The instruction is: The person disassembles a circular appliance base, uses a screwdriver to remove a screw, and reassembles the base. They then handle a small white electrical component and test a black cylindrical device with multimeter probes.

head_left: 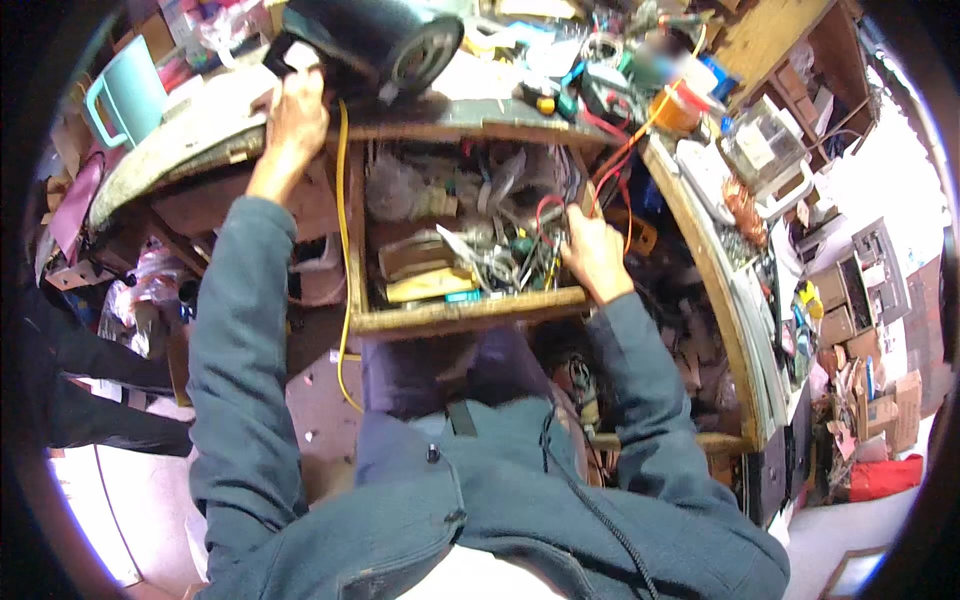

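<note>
Two hands are occupied, on separate things. The left hand (293, 115) is raised to the bench top, fingers closed around the rear of a black cylindrical motor-like unit (375, 40) that lies on its side at the bench edge; the unit is held, not lifted clear. The right hand (594, 255) is down inside the open wooden drawer (470, 312), fingers curled among red wires (548, 212) and loose tools; whether it actually grips anything cannot be told, as the clutter hides the fingertips. Judged from this, the search of the drawer is under way and nothing has been brought out. Just left of the right hand lie pliers, a yellow-handled tool (432, 286) and bagged parts, packed tight and tangled with the wiring, which would hinder a clean withdrawal. A yellow cable (343, 230) hangs below the left hand, along the drawer's side. Left of that hand stands a teal jug (128, 92); the bench beyond is crowded with tools.
</note>
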### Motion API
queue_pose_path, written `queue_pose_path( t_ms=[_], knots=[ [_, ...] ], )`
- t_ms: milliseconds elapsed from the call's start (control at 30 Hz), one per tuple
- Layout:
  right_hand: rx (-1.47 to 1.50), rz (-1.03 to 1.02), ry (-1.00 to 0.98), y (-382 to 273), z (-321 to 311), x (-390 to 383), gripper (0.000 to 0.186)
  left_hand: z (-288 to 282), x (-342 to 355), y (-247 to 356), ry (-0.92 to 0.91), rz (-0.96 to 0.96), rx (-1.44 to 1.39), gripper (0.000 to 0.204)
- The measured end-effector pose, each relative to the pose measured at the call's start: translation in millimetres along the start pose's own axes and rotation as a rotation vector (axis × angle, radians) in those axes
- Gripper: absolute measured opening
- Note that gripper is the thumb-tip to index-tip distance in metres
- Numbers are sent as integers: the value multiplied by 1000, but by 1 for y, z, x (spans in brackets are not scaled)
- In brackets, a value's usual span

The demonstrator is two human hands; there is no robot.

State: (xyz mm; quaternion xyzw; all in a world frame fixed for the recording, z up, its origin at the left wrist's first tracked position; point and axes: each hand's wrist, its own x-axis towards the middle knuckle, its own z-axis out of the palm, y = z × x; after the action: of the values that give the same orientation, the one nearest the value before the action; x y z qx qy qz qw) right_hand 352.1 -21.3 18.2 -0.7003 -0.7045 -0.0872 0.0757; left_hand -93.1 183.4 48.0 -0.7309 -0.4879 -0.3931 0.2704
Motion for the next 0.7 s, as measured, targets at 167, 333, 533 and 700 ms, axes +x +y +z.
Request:
queue_pose_path(
  t_ms=[167, 333, 533, 700],
  knots=[
    [128, 4, -16, 2, -4, -3, 28, 9, -3, -18, 39, 42, -275, 48],
    [234, -1, 133, -11, -37, 17, 22, -8, 1, 10, 77, -47, -432, 52],
    [321, -178, 387, -18, -57, 85, 17, -11, 5, 8, -4, -118, -380, 59],
    [165, -348, 461, -40, -55, 136, 19, -16, 5, 9, -37, -133, -453, 68]
  ],
)
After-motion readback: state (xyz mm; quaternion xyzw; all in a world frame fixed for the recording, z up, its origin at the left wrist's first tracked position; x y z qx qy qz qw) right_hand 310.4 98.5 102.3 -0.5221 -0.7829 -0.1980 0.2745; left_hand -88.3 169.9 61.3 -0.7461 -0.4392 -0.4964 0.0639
